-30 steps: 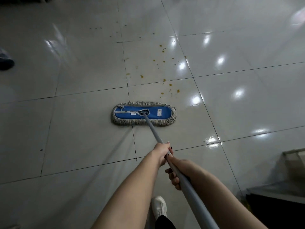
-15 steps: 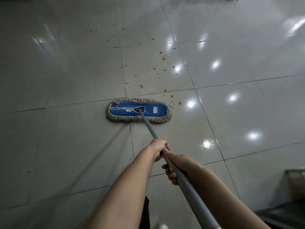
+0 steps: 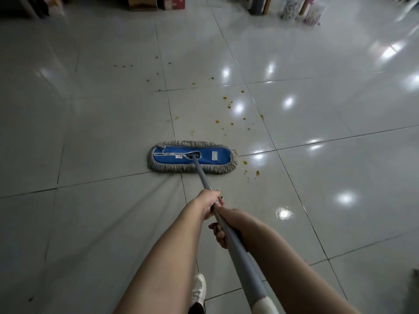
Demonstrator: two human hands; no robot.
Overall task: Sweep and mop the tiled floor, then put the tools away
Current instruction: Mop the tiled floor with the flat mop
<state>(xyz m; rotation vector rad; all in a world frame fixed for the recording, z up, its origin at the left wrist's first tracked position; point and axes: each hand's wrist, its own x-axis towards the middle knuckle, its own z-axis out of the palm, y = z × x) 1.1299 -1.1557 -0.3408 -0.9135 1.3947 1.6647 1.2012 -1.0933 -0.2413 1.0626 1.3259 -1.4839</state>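
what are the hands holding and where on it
The mop, by its grey handle: left hand grips farther down the shaft, right hand just behind it.

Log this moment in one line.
mopping; left hand grips mop handle; right hand grips it behind; mop head flat on floor; yellow spots ahead

One wide-angle camera, worn at head height, faces forward and down at the tiled floor (image 3: 90,132). The flat mop (image 3: 192,156) lies near, mid-frame, and boxes (image 3: 142,2) line the upper edge.
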